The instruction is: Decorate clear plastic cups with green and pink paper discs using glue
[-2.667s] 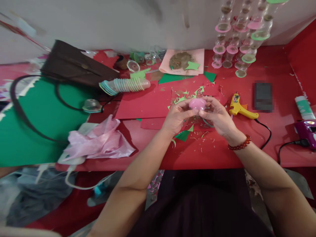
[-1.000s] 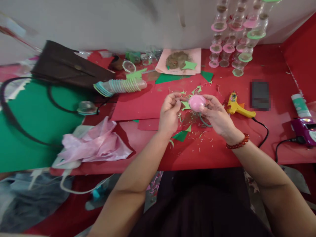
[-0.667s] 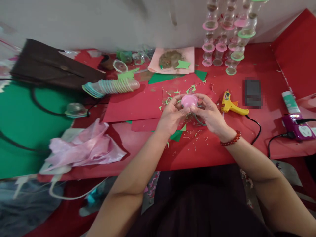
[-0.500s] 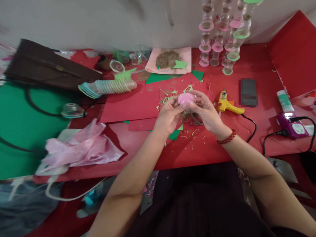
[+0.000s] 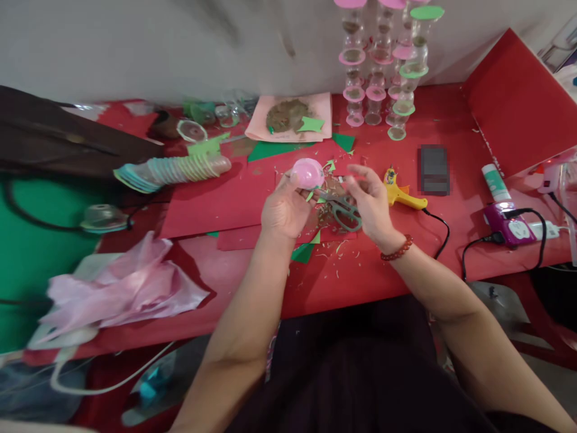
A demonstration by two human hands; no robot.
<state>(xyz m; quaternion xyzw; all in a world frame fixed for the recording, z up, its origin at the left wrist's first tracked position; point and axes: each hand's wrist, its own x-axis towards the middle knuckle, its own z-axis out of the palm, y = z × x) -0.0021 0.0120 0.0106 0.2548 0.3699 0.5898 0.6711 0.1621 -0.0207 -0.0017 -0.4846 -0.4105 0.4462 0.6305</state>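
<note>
My left hand [image 5: 286, 210] is closed around a small clear plastic cup with a round pink disc [image 5: 308, 174] on its upturned end. The disc faces up and the cup's body is mostly hidden by the fingers. My right hand [image 5: 372, 201] is apart from the cup, to its right, with fingers curved and spread and nothing visible in them. Scissors [image 5: 345, 212] with grey-green handles lie on the table between the hands, among green paper scraps [image 5: 331, 165] and thin shavings. A yellow glue gun [image 5: 402, 193] lies right of my right hand.
Stacked cups with pink and green discs [image 5: 354, 93] stand at the back wall. A pink sheet [image 5: 323, 123] bears a brown heap. Nested cups [image 5: 174, 170], a dark bag [image 5: 67, 135] and pink plastic [image 5: 130, 276] are left; a purple power socket [image 5: 509, 225] with cords is right.
My right hand has let go of the cup and drawn away rightward. The cup stays in my left hand, its pink disc tilted. My view has turned right, uncovering the scissors.
</note>
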